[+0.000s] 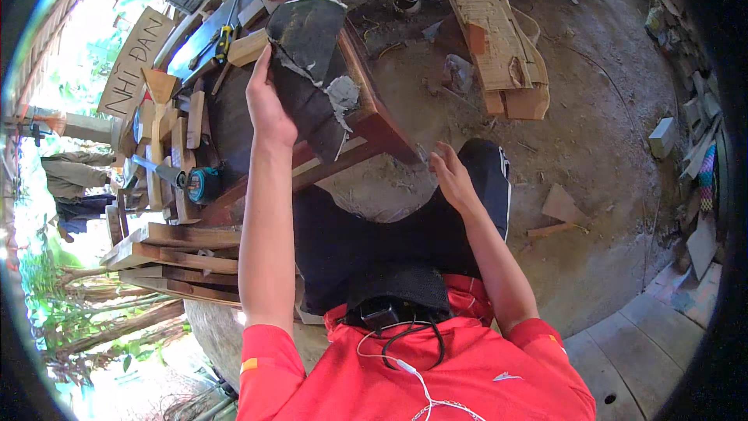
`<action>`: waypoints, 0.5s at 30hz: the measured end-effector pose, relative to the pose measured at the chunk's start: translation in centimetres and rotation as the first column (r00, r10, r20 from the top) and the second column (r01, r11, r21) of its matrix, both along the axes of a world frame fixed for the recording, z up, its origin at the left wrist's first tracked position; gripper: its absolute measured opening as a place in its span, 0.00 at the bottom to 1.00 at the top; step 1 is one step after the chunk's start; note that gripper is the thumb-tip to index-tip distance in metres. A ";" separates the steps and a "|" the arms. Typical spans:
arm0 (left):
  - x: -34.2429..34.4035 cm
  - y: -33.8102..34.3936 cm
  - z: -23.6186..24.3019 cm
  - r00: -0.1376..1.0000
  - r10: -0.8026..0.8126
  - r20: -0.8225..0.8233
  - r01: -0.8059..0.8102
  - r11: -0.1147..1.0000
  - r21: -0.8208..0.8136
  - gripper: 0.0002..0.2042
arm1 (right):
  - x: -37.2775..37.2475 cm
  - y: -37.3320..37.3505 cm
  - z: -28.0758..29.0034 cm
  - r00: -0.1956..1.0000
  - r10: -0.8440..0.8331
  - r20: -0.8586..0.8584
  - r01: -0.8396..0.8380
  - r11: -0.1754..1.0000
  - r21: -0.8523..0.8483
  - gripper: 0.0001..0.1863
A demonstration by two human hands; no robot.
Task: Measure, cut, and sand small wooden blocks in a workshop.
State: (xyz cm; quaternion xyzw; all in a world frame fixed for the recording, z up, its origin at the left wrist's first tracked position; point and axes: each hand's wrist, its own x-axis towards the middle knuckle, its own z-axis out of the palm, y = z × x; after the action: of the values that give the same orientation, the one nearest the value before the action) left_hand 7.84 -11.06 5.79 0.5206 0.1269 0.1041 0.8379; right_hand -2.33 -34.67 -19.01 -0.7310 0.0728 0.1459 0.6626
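At the left hand (270,101), a long dark sheet (305,101) tapers bodyward.

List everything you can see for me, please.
Torn sheet: 1, black, at left grip
Furniture piece: 1, reddish, behind the sheet
Screwdriver: 1, yellow-black, upper left
Round tool: 1, teal-black, left
Lettered board: 1, brown, upper left
Curved parts: several, brown, lower left
Planks: several, light brown, upper right
Other wood pieces: many, brown, left side
Offcuts: 2, brown, floor right
Cables: several, black and white, on shirt
Shirt: 1, red, bottom
Trousers: 1 pair, dark, centre
Left grip: 1, bare, at the sheet
Right grip: 1, bare, right of centre
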 end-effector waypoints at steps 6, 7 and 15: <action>0.1 -4.4 0.6 0.991 -0.129 0.041 0.132 0.988 -0.084 0.19 | -0.7 0.4 7.3 0.974 -0.106 0.200 0.060 0.972 0.226 0.23; 0.2 -5.6 0.6 0.988 -0.149 0.034 0.151 0.984 -0.092 0.19 | -0.9 0.2 8.7 0.973 -0.079 0.216 -0.006 0.929 0.369 0.23; 0.4 -18.1 -0.2 0.883 -0.465 0.064 0.465 0.847 -0.259 0.18 | -1.4 -3.7 17.2 0.947 -0.259 -0.188 0.320 0.722 0.614 0.29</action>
State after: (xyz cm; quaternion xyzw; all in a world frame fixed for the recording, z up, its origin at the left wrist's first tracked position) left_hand 8.24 -29.11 5.63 0.4181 0.0107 -0.1204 0.9003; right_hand -3.70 -38.36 -1.84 -0.4352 0.1618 0.0889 0.8812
